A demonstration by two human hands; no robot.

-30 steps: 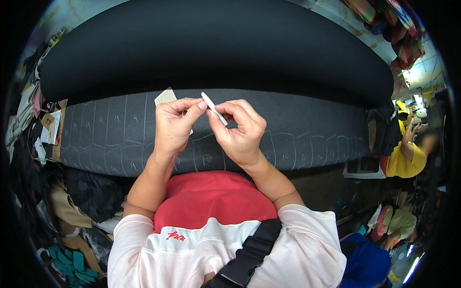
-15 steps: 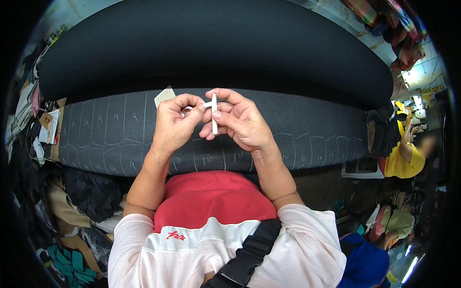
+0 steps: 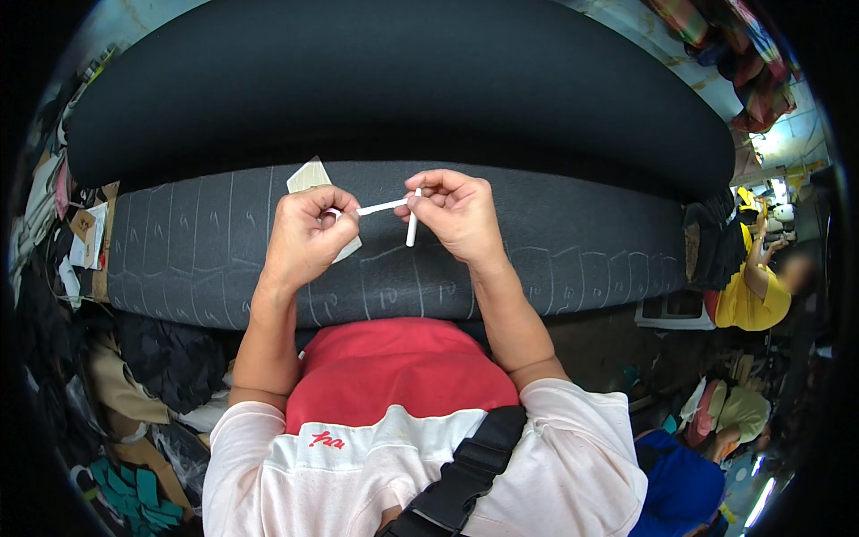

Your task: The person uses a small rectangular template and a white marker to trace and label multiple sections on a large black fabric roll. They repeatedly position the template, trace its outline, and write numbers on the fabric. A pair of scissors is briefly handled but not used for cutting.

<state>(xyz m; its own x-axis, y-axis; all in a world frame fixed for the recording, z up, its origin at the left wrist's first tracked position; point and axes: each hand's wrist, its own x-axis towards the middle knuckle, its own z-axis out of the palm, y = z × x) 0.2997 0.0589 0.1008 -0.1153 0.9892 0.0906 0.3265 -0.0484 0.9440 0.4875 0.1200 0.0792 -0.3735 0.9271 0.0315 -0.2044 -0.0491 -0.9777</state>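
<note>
Far left of the grip: piles of dark fabric pieces [image 3: 170,358] and teal scraps [image 3: 134,501] heaped low at the edge, papers and card tags [image 3: 80,242] above them.

Left hand [image 3: 304,237] curled into a loose fist, thumb and forefinger pinched on the left end of a thin white stick [image 3: 380,207]. Just behind and partly under that fist, a pale paper pattern piece [image 3: 309,176], lying flat on the dark grey fabric [image 3: 555,259] marked with chalk lines and outlines.

Between the two hands, the thin white stick bridging the gap, nearly level, tilted slightly up toward the right.

Right hand [image 3: 452,215] closed around a second white stick [image 3: 412,228], fingertips gripping its upper end, the stick hanging nearly upright below the thumb. Right end of the level stick meeting this hand at the fingertips; whether the two sticks touch, impossible to tell. Both hands raised just above the marked fabric, close together, not touching each other.

Beyond the grip, a big roll of black cloth [image 3: 403,80] arching across the top.

Far right of the grip, well apart: another person in a yellow shirt [image 3: 747,295], more coloured cloth [image 3: 716,54] hanging above.
</note>
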